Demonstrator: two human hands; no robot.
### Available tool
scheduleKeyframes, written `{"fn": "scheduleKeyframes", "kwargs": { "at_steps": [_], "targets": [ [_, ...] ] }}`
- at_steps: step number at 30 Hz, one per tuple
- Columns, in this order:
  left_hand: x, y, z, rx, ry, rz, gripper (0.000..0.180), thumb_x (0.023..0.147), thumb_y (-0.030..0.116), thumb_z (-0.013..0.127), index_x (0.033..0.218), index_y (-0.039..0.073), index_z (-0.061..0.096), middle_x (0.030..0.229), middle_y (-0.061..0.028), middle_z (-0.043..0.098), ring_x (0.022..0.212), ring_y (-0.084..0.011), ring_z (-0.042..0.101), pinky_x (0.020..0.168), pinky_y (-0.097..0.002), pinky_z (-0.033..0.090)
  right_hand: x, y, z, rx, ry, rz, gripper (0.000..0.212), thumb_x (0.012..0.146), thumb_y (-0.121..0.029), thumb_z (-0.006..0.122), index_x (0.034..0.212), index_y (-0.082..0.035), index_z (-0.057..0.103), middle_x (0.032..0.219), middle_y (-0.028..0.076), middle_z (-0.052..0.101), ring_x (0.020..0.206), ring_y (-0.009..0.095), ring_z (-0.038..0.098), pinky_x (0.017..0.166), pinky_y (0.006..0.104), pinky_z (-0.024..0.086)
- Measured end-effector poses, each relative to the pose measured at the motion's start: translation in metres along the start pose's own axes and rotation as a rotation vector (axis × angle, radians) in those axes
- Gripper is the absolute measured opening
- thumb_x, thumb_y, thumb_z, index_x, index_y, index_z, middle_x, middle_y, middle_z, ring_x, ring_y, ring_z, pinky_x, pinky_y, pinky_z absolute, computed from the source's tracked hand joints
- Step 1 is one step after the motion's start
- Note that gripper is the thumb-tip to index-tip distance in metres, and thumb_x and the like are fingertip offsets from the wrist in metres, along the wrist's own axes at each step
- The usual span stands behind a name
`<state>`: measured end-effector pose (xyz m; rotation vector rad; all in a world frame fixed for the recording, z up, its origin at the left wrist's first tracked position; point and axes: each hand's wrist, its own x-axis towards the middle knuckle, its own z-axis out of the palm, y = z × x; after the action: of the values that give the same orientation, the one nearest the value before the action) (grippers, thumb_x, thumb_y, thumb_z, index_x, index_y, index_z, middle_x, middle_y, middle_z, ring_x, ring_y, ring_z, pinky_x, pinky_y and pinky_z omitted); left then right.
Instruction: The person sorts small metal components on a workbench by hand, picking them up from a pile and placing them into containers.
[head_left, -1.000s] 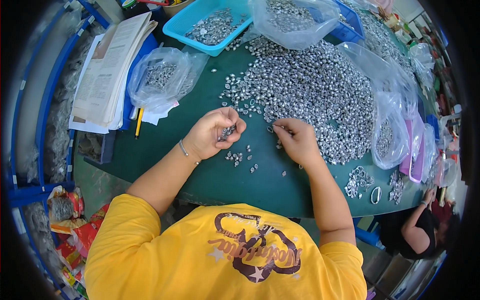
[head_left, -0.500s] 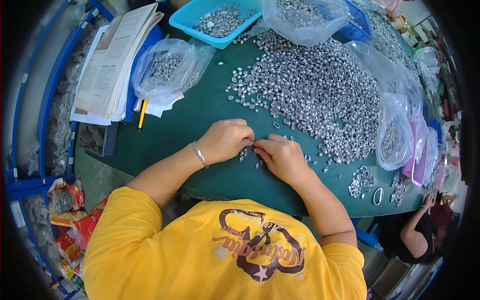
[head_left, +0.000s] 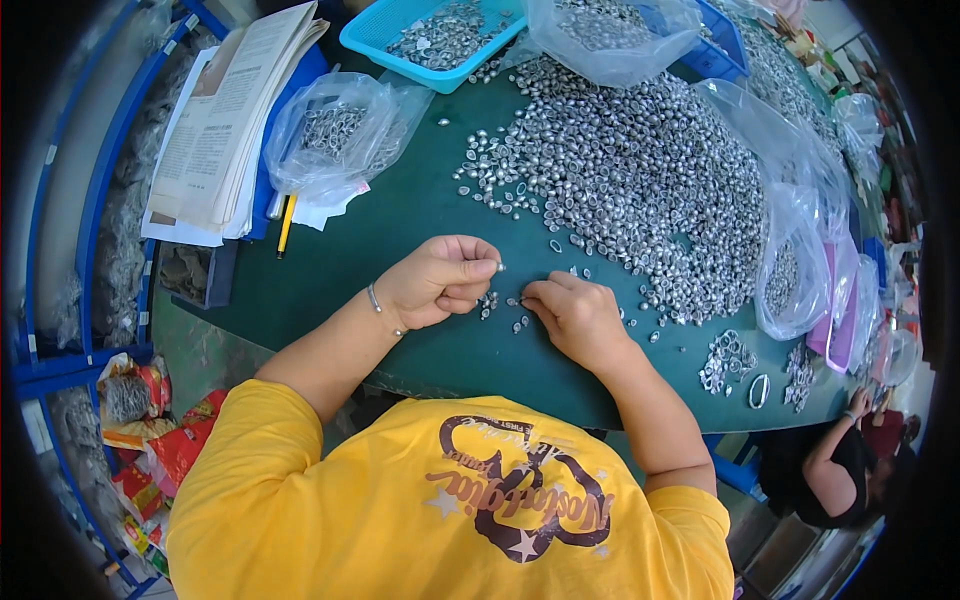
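My left hand (head_left: 440, 280) is raised a little over the green table, thumb and forefinger pinched on a small silver metal piece (head_left: 501, 267) whose tip shows. To its right, my right hand (head_left: 575, 315) has its fingers drawn together low at the tabletop; what they hold, if anything, is hidden. Right by those fingertips lies a small silver piece (head_left: 513, 301). Several loose silver pieces (head_left: 488, 304) sit between the two hands, and a few more (head_left: 521, 324) lie just below my right fingertips. Beyond the hands spreads a large heap of silver teardrop-shaped metal pieces (head_left: 630, 170).
A turquoise basket (head_left: 440, 82) and clear plastic bags (head_left: 325, 130) of metal parts stand at the back. Papers (head_left: 215, 130) and a yellow pen (head_left: 287, 226) lie left. Small piles of links (head_left: 727, 362) and a ring (head_left: 759, 391) are at right, near another person (head_left: 835, 465).
My hands have moved apart from where their fingertips met. The left has turned and drawn slightly left with the small piece; the right has shifted slightly right, down by the loose pieces.
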<state>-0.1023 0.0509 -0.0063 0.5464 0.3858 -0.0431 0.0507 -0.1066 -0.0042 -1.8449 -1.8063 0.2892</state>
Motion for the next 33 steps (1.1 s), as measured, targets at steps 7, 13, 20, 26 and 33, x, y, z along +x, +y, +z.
{"fn": "scheduleKeyframes", "kwargs": {
  "at_steps": [7, 13, 20, 26, 33],
  "targets": [
    [-0.003, -0.002, 0.015, 0.513, 0.234, 0.028, 0.007, 0.078, 0.005, 0.060, 0.083, 0.001, 0.059, 0.062, 0.0022, 0.048, 0.052, -0.0063, 0.043, 0.044, -0.0181, 0.033, -0.014, 0.017, -0.027, 1.549, -0.164, 0.586, 0.010, 0.078, -0.007, 0.062, 0.085, 0.000, 0.063, 0.070, -0.001, 0.058, 0.061, 0.005, 0.050, 0.053, 0.0201, 0.040],
    [0.009, -0.024, 0.014, 1.782, 0.164, 0.667, 0.007, 0.074, 0.009, 0.066, 0.078, 0.004, 0.065, 0.063, -0.0011, 0.054, 0.055, -0.0083, 0.052, 0.053, -0.0224, 0.041, -0.015, -0.012, -0.009, 0.055, -0.128, 0.061, 0.010, 0.076, -0.010, 0.064, 0.084, -0.006, 0.065, 0.075, 0.010, 0.062, 0.058, 0.021, 0.056, 0.055, 0.0279, 0.046],
    [-0.007, 0.006, 0.013, 0.155, 0.163, 0.164, 0.009, 0.077, 0.006, 0.049, 0.079, 0.000, 0.054, 0.059, -0.0046, 0.047, 0.047, -0.0063, 0.039, 0.038, -0.0164, 0.026, -0.017, 0.000, -0.019, 0.902, -0.132, 0.454, 0.010, 0.078, -0.010, 0.063, 0.085, -0.002, 0.064, 0.068, 0.007, 0.060, 0.057, 0.012, 0.054, 0.053, 0.0249, 0.043],
    [-0.002, -0.003, 0.011, 1.239, 0.367, 0.391, 0.018, 0.071, 0.017, 0.070, 0.081, 0.003, 0.068, 0.065, -0.0035, 0.057, 0.055, -0.0124, 0.054, 0.054, -0.0250, 0.045, -0.016, -0.015, 0.005, 0.104, -0.037, 0.056, 0.012, 0.075, -0.015, 0.065, 0.083, -0.007, 0.064, 0.067, 0.010, 0.057, 0.059, 0.028, 0.057, 0.054, 0.0342, 0.046],
    [-0.002, -0.013, 0.013, 1.730, 0.289, 0.586, 0.008, 0.070, 0.011, 0.067, 0.075, 0.005, 0.066, 0.068, -0.0091, 0.057, 0.060, -0.0231, 0.055, 0.057, -0.0310, 0.045, -0.019, 0.013, -0.022, 1.636, 0.084, 0.566, 0.007, 0.081, -0.006, 0.056, 0.078, 0.001, 0.057, 0.056, 0.001, 0.046, 0.044, 0.007, 0.036, 0.038, 0.0205, 0.023]
  ]
}}
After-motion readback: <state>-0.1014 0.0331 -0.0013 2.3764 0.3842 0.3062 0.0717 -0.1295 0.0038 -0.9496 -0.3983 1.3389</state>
